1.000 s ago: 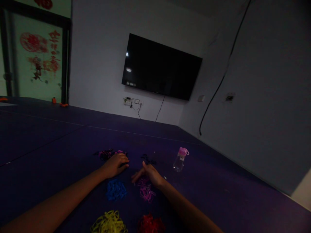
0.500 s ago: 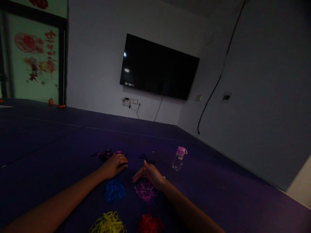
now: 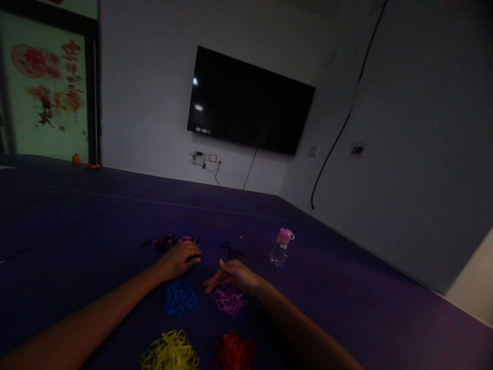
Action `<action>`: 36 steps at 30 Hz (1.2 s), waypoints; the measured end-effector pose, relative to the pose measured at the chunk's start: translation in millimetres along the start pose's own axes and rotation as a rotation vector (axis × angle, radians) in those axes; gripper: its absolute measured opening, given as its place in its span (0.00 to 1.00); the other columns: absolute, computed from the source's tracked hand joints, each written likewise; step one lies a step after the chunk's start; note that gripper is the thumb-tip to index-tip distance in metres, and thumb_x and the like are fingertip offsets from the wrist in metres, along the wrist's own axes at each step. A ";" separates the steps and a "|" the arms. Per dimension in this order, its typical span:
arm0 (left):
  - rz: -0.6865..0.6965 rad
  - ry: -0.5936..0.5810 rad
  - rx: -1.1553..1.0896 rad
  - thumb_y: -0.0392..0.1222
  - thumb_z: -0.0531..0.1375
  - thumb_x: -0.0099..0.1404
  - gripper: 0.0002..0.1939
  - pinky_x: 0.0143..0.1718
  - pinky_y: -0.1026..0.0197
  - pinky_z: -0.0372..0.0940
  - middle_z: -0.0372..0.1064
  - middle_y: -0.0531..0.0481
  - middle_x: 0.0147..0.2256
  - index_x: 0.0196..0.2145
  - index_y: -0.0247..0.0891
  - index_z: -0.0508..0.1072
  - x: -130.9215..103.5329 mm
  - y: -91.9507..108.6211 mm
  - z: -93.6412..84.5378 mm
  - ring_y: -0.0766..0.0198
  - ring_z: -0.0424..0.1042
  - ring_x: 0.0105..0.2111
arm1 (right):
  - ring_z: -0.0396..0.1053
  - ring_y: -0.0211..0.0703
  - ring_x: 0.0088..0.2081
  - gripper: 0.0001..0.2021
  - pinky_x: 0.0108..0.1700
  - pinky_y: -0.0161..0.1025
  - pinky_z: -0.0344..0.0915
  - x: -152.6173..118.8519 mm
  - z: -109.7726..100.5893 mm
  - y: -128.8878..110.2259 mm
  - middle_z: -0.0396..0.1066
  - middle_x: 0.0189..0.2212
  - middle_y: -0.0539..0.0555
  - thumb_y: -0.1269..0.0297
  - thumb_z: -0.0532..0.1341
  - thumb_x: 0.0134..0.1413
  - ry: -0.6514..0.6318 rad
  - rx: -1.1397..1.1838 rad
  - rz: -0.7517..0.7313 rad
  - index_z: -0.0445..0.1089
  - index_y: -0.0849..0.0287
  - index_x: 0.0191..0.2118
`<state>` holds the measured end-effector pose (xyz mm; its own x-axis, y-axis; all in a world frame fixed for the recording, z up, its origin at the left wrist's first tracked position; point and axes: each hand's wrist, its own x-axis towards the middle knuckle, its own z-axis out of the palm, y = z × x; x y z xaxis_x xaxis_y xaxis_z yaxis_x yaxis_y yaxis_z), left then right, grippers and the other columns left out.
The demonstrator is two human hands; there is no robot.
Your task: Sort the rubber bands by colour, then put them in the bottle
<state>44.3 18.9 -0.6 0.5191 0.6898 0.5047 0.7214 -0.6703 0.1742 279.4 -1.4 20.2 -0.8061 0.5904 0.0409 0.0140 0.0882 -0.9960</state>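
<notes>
My left hand (image 3: pixel 180 261) rests at the near edge of a mixed pile of black and pink bands (image 3: pixel 164 242), its fingers bent; whether they pinch a band is hidden. My right hand (image 3: pixel 233 275) hovers by the far side of a heap of pink-purple bands (image 3: pixel 230 300), fingers spread, holding nothing visible. A small group of black bands (image 3: pixel 232 251) lies just beyond it. Blue bands (image 3: pixel 180 298) sit nearer than my left hand. Closest to me are a yellow heap (image 3: pixel 170 352) and a red heap (image 3: pixel 234 352).
A clear bottle with a pink lid (image 3: pixel 282 246) stands right of my right hand on the purple surface (image 3: pixel 346 288). Small orange objects (image 3: pixel 77 159) lie far left by the door. A black television (image 3: pixel 252 100) hangs on the wall, with a dangling cable (image 3: pixel 339 136) at right.
My right hand has shifted slightly left and its thumb has come down nearer the fingers. My left hand stays by the mixed pile. The camera view has moved slightly.
</notes>
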 end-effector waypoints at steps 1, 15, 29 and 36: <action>-0.002 -0.004 0.000 0.51 0.51 0.65 0.18 0.49 0.53 0.60 0.73 0.43 0.43 0.41 0.37 0.74 0.1 0.6 -1.0 0.56 0.68 0.46 | 0.72 0.50 0.41 0.29 0.49 0.47 0.59 -0.3 1.8 -1.9 0.76 0.26 0.59 0.41 0.51 0.53 -0.020 -0.023 -0.013 0.76 0.64 0.27; -0.164 0.254 -0.114 0.49 0.50 0.63 0.17 0.46 0.55 0.63 0.76 0.47 0.36 0.33 0.41 0.76 1.4 0.9 -8.1 0.59 0.71 0.40 | 0.72 0.45 0.26 0.29 0.37 0.41 0.63 4.4 2.2 2.0 0.72 0.16 0.57 0.41 0.56 0.49 0.020 -0.007 -0.020 0.73 0.67 0.22; -0.590 0.372 -0.072 0.40 0.53 0.56 0.10 0.35 0.58 0.66 0.75 0.50 0.30 0.28 0.39 0.75 -5.4 -19.9 -16.1 0.59 0.73 0.31 | 0.71 0.43 0.24 0.37 0.35 0.41 0.63 16.3 -15.7 18.4 0.73 0.19 0.59 0.32 0.47 0.46 0.541 -0.090 -0.081 0.73 0.66 0.24; -0.300 0.214 0.108 0.36 0.55 0.58 0.08 0.37 0.56 0.62 0.73 0.48 0.30 0.26 0.40 0.73 0.7 1.3 -14.7 0.57 0.69 0.35 | 0.72 0.45 0.30 0.34 0.40 0.42 0.63 21.2 -18.1 22.6 0.75 0.25 0.58 0.35 0.47 0.51 0.534 -0.459 -0.177 0.75 0.62 0.27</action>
<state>38.8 14.5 12.4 0.1783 0.7704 0.6122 0.8768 -0.4067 0.2565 273.3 27.6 0.0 -0.4219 0.8370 0.3485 0.2518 0.4774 -0.8418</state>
